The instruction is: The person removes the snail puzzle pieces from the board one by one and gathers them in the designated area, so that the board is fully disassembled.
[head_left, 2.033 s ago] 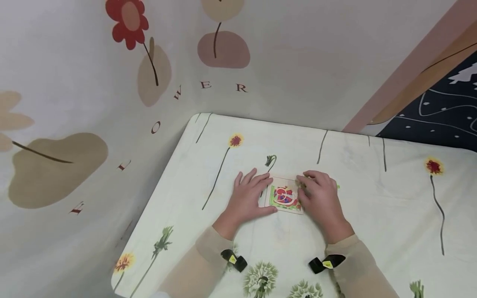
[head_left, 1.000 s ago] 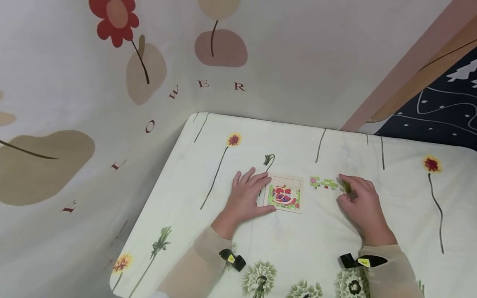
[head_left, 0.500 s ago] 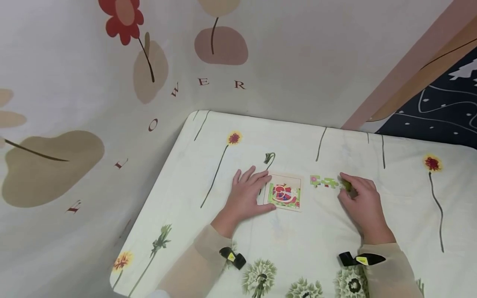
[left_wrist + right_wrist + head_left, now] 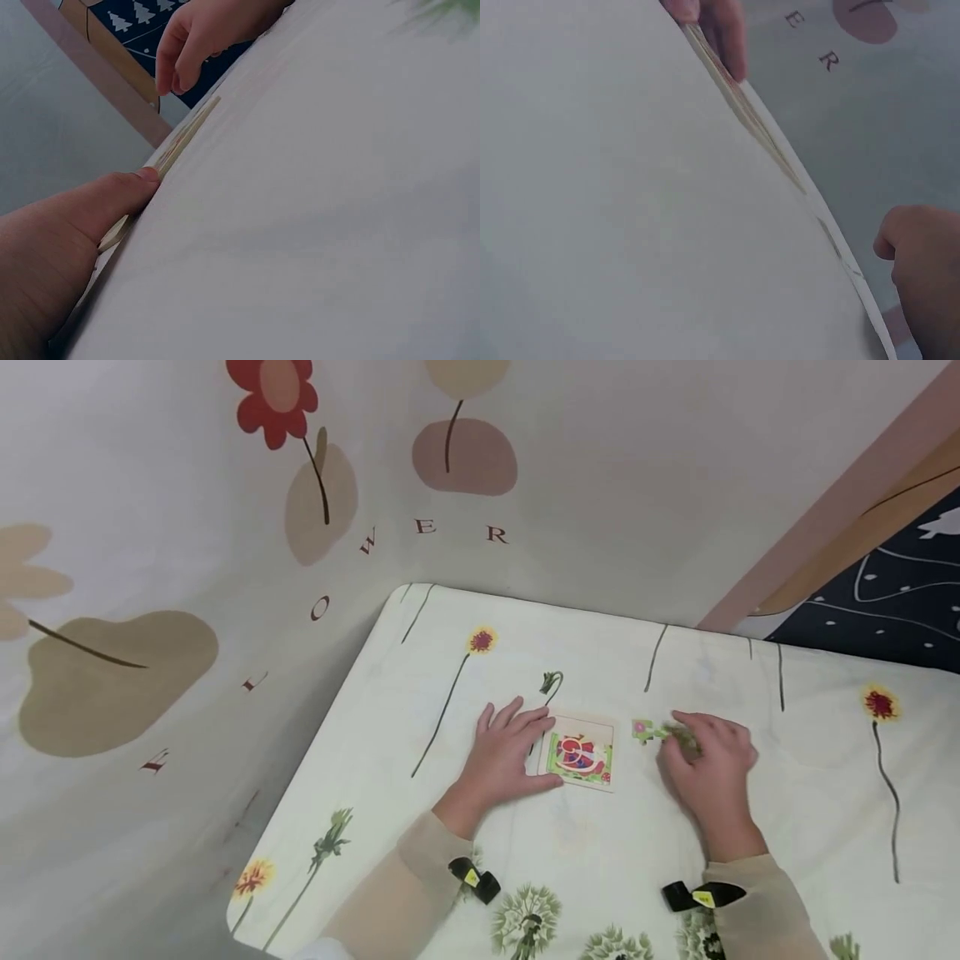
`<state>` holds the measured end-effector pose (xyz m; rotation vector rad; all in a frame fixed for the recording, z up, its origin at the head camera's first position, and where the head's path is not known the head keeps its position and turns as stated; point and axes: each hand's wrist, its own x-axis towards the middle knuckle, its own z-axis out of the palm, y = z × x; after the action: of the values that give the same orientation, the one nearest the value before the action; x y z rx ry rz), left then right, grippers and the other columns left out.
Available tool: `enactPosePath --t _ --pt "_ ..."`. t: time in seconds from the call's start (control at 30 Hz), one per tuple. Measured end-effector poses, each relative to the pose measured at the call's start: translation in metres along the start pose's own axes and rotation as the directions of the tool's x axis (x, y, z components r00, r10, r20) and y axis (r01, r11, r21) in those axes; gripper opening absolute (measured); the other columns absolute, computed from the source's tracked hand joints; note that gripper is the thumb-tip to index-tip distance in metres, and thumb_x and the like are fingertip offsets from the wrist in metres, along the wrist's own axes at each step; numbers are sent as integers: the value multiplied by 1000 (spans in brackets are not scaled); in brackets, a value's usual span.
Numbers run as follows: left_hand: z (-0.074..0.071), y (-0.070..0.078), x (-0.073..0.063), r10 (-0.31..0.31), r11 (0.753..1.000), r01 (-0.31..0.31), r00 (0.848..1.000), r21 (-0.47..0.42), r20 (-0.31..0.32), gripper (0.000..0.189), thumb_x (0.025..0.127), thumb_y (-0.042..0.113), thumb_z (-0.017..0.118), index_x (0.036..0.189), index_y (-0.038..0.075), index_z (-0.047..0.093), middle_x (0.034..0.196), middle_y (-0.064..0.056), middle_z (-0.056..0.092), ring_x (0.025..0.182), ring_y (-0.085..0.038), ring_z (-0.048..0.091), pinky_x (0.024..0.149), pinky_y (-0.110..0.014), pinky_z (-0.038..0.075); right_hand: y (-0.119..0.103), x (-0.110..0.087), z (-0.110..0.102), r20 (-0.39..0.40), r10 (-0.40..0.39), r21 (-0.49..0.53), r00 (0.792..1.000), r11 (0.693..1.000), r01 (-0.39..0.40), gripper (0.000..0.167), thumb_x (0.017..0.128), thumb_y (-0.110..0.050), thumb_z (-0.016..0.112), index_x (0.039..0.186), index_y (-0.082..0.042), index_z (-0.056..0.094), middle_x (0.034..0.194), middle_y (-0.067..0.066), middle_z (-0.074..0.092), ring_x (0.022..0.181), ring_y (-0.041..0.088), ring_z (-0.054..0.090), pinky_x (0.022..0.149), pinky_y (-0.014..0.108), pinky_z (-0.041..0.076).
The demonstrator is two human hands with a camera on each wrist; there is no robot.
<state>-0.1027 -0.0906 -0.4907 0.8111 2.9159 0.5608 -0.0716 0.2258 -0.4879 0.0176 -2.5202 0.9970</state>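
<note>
A small square jigsaw puzzle board (image 4: 588, 727) lies flat on the table, its lower part showing a red, green and blue picture. My left hand (image 4: 506, 756) rests at its left side with fingers spread, thumb along the near edge and index finger at the far corner. In the left wrist view the thumb (image 4: 131, 191) presses on the board's edge. Green puzzle pieces (image 4: 642, 731) lie in a row to the right of the board. My right hand (image 4: 708, 756) is over the right end of that row with fingers bent downward, partly hiding pieces; no piece shows between its fingers.
The table (image 4: 585, 843) has a white cloth printed with flowers. Pale walls with flower shapes and letters rise behind it and at its left. A dark blue patterned panel (image 4: 885, 585) stands at the far right.
My right hand went from the board out to the right end of the row of pieces, then moved slightly back left over them. My left hand has stayed at the board.
</note>
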Motion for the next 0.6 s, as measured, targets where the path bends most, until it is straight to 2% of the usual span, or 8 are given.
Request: enactPosePath --t 0.2,0.4,0.6 --pt "-1 2 0 -6 1000 6 1000 -9 8 89 85 70 77 158 25 54 166 9 44 161 -29 23 125 -65 10 -29 -3 28 79 -85 19 993 996 84 30 89 -4 76 119 -3 78 116 17 70 117 45 49 102 72 24" --pt "-3 2 0 -8 1000 8 1000 6 13 89 86 71 76 158 25 55 165 9 45 160 -30 25 125 -65 11 -54 -6 47 138 -107 20 985 994 105 31 90 -10 79 121 -4 78 114 17 66 113 44 49 97 69 29" --pt "-4 1 -1 3 1000 -3 1000 25 6 87 87 72 74 157 25 55 165 8 46 160 -30 26 124 -67 13 -72 -10 65 173 -161 30 972 987 158 31 91 -19 83 119 -6 79 105 11 65 104 41 51 93 67 32"
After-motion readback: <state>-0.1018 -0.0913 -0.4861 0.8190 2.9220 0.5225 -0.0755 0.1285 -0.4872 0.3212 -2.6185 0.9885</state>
